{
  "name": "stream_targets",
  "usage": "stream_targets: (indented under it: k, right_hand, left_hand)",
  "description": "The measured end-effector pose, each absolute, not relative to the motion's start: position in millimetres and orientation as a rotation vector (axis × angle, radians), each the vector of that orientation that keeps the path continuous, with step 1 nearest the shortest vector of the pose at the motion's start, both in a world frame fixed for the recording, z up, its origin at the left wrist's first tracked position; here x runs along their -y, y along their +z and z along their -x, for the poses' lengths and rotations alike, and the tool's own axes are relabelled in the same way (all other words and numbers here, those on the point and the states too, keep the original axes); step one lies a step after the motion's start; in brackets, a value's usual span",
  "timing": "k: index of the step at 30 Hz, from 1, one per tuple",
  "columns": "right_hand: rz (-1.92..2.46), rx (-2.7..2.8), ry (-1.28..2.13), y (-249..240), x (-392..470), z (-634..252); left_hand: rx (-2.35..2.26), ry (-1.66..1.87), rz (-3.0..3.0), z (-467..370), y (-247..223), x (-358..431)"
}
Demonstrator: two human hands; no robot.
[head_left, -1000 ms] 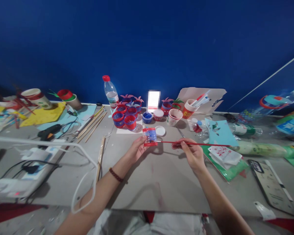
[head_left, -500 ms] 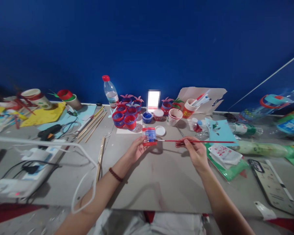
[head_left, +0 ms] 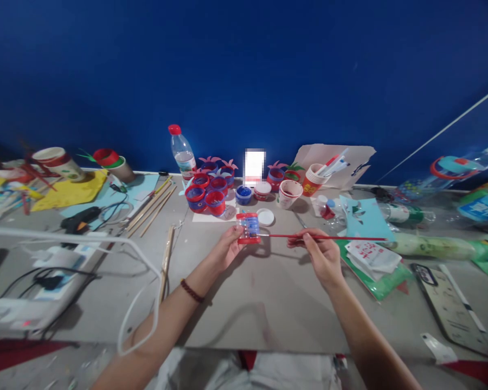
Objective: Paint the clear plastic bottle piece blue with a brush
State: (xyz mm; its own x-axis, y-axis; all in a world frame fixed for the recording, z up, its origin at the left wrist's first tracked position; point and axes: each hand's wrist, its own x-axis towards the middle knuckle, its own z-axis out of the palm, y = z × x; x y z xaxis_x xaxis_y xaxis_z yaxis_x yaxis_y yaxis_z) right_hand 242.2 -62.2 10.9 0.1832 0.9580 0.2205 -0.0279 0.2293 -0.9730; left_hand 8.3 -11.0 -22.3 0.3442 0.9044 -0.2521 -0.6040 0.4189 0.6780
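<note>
Near the centre of the frame, the person's left hand [head_left: 229, 248] grasped a clear ribbed plastic bottle section [head_left: 249, 226] by its left edge, fingers closed on it; the piece had red bands at its top and bottom and blue paint between, and was held above the grey table [head_left: 301, 314]. Right of centre, the right hand [head_left: 321, 254] pinched a slim red paintbrush [head_left: 341, 238] between thumb and fingers. The brush lay almost level, its tip at the lower right of the bottle section; whether the bristles touched it could not be told.

Just beyond, in the middle of the frame, were a white lid [head_left: 265, 218], an open blue paint pot [head_left: 244, 196] and a paper cup [head_left: 287, 202]. A red-capped bottle [head_left: 183, 154] stood left of these, behind a cluster of red-and-blue cups [head_left: 196, 205]. A smartphone [head_left: 451, 311] lay at lower right, a glue gun [head_left: 81, 218] at left.
</note>
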Motion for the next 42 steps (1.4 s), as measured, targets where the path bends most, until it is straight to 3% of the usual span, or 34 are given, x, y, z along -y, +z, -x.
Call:
stream_targets:
  k: [20,32,42]
  right_hand:
    - [1.12,1.131,0.829,20.2,59.3,-247.2]
    - [1.065,1.161,0.948,17.5,64.4,-234.8]
    - [1.112,1.189,0.816,25.1,63.6,-239.2]
  left_hand:
    - [-0.647,1.013,-0.587,-7.6,-23.2,10.2]
    - [-0.651,1.034,-0.533,-9.6,-21.9,12.5]
    - [-0.654,1.031,-0.554,-10.0,-23.9,11.7]
